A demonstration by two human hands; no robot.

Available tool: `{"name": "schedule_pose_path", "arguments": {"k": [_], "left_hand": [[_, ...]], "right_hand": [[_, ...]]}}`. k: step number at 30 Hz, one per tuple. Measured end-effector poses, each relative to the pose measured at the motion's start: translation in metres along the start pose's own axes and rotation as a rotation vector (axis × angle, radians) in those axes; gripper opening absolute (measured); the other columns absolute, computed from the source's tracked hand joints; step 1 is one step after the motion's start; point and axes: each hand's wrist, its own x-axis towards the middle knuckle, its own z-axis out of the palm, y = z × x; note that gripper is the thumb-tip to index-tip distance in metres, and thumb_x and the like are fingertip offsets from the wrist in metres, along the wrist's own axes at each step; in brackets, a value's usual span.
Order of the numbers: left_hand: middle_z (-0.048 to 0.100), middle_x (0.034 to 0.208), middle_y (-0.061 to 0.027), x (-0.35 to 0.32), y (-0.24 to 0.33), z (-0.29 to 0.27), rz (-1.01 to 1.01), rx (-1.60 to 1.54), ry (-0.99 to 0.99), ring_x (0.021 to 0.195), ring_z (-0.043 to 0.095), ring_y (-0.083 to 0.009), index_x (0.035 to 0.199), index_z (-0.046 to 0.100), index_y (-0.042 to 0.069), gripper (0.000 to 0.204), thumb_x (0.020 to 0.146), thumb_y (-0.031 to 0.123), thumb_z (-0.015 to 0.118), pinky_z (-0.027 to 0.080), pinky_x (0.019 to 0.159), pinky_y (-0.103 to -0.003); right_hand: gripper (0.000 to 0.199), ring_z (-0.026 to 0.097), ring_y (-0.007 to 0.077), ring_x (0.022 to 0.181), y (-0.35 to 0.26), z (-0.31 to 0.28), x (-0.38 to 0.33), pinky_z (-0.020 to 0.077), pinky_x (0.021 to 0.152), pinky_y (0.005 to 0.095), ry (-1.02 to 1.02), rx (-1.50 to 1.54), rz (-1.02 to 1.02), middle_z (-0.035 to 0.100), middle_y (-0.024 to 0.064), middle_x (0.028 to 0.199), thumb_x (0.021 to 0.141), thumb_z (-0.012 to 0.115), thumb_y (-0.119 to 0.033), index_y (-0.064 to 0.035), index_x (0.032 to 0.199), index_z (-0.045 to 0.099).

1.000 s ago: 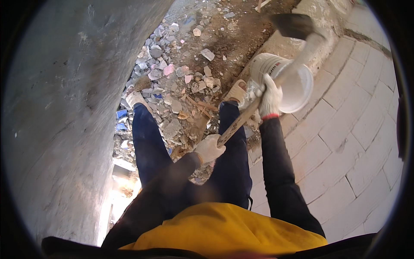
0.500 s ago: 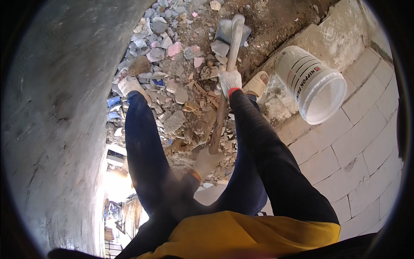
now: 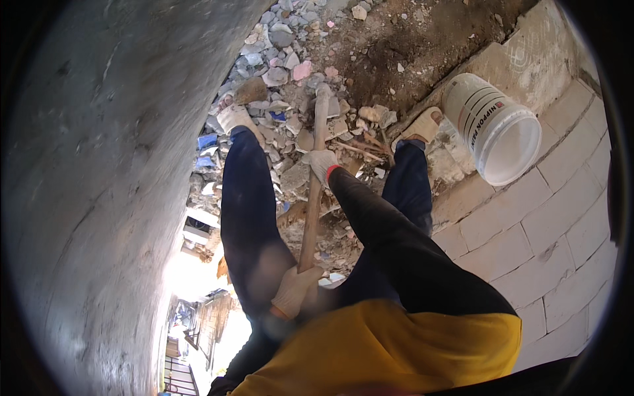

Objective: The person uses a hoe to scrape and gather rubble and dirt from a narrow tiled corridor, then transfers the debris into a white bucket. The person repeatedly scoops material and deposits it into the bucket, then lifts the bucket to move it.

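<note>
With both gloved hands I hold a long wooden-handled hoe between my legs. My right hand wraps the handle about midway, in a pale glove with a red cuff. Lower down, close to my body, my left hand closes round the handle's near end in a similar pale glove. The hoe's far end rests among broken stone and tile rubble; its blade cannot be made out there. Bits of blue and pink lie among the grey pieces.
A smooth grey wall rises at my left. On the right, an open white paint bucket lies tilted beside pale blockwork. My sandalled feet stand either side of the rubble, and brown soil spreads beyond.
The hoe's head has come nearer and left, from the soil into the rubble. Both hands moved left with the handle, the right also nearer my body. My view has shifted slightly.
</note>
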Motion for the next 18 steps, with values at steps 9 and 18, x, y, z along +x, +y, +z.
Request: {"name": "schedule_pose_path", "arguments": {"k": [9, 18], "left_hand": [[0.063, 0.086, -0.0003, -0.066, 0.000, 0.047, 0.085, -0.182, -0.333, 0.071, 0.061, -0.0139, 0.113, 0.067, 0.011, 0.019, 0.105, 0.027, 0.070, 0.051, 0.061, -0.032], [0.073, 0.103, -0.0099, -0.139, 0.007, 0.117, -0.154, -0.395, -0.812, 0.090, 0.073, -0.0213, 0.133, 0.062, 0.009, 0.034, 0.114, 0.037, 0.059, 0.061, 0.073, -0.034]], "right_hand": [[0.013, 0.063, 0.0245, 0.059, -0.039, -0.105, -0.085, 0.0633, 0.060, 0.0490, -0.196, 1.047, 0.468, 0.061, 0.0055, 0.074, 0.096, 0.071, -0.016, -0.0075, 0.102, 0.063], [0.018, 0.051, 0.0135, 0.049, -0.087, -0.220, -0.189, 0.0517, 0.048, 0.0300, -0.097, 1.321, 0.365, 0.052, -0.0038, 0.065, 0.101, 0.067, -0.017, -0.0134, 0.089, 0.054]]}}
